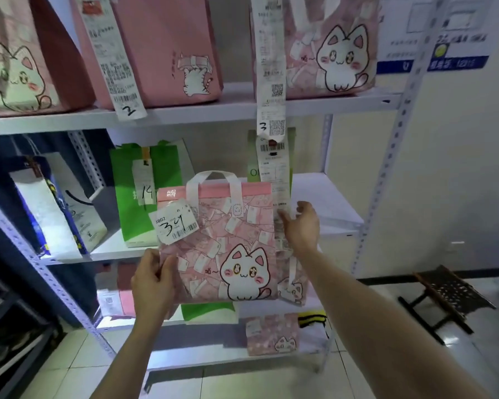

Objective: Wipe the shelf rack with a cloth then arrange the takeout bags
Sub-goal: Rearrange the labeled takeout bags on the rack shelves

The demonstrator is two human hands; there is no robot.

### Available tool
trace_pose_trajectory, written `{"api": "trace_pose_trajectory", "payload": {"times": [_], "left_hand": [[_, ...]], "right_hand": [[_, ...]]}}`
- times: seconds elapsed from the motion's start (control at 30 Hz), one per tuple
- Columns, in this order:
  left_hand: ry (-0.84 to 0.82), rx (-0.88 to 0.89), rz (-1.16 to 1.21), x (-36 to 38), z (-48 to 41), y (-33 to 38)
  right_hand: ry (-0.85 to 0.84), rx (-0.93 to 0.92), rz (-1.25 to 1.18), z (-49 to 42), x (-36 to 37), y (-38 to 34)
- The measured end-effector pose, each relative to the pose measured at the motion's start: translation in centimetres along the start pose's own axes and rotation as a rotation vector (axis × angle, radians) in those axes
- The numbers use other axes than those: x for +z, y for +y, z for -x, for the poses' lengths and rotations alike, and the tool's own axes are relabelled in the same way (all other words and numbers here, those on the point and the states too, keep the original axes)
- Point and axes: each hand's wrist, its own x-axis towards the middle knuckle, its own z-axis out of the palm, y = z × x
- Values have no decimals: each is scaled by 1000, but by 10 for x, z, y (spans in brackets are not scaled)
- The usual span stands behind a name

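A pink takeout bag (pixel 225 243) with a white cat print and a receipt marked 34 hangs upright in front of the middle shelf (pixel 323 197) of the white rack. My left hand (pixel 153 283) grips its lower left edge, thumb on the front. My right hand (pixel 301 226) sits at the bag's right edge with fingers loosely bent, touching the side; whether it pinches the bag is unclear. Behind stands a green bag (pixel 144 194) tagged 14, and a second green bag (pixel 271 156) with a long receipt. No cloth is in view.
The top shelf (pixel 202 110) carries three pink cat bags with hanging receipts marked 2 and 3. A blue-and-white bag (pixel 49 214) leans at the middle shelf's left. Lower shelves hold more pink and green bags. A dark folding stool (pixel 447 298) stands on the tiled floor at right.
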Motion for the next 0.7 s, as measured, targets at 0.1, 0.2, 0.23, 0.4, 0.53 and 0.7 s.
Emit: {"api": "trace_pose_trajectory", "payload": {"times": [0.1,0.2,0.23,0.4,0.53,0.7], "left_hand": [[45,27,-46,5,4,5],[66,10,-62,13,13,8],[78,0,-74,15,15,10],[90,-22,-56,35,24,26],[61,4,-4,64,19,47],[40,39,29,108,16,76]], "right_hand": [[-58,-22,-40,-27,6,-12],[-116,-111,37,-50,8,-13],[-117,-127,67,-55,7,-11],[-64,-159,80,-72,-19,12],[4,-180,77,-87,-58,40],[58,-148,58,-103,-100,61]]}}
